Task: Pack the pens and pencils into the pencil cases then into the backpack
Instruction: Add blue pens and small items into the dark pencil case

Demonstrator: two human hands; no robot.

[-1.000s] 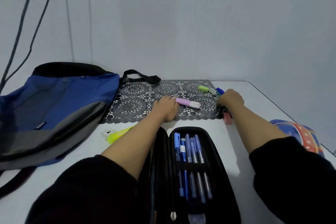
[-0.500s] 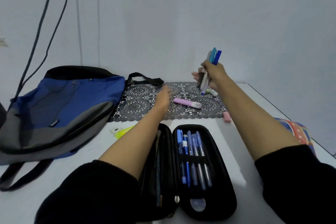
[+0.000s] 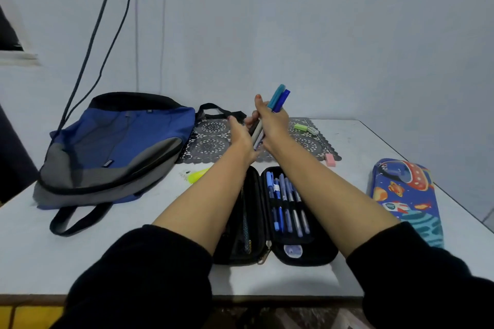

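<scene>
My right hand (image 3: 272, 125) grips a bundle of pens (image 3: 279, 97) held upright over the lace mat, teal and blue caps on top. My left hand (image 3: 240, 137) closes around the lower ends of the same bundle. Below my forearms a black pencil case (image 3: 296, 259) lies open, with several blue pens (image 3: 288, 203) strapped in its right half. A space-print pencil case (image 3: 406, 195) lies shut at the right. The blue and grey backpack (image 3: 115, 147) lies flat at the left. The pink highlighter is not visible behind my hands.
On the black lace mat (image 3: 211, 141) sit a green highlighter (image 3: 300, 127) and a small pale piece (image 3: 313, 130). A pink eraser (image 3: 330, 160) lies at the mat's right corner, and a yellow highlighter (image 3: 197, 175) lies near the backpack. Cables (image 3: 93, 35) hang on the wall.
My right hand lifted the pens off the mat and brought them toward the middle. My left hand rose from the mat and met the bundle's lower ends.
</scene>
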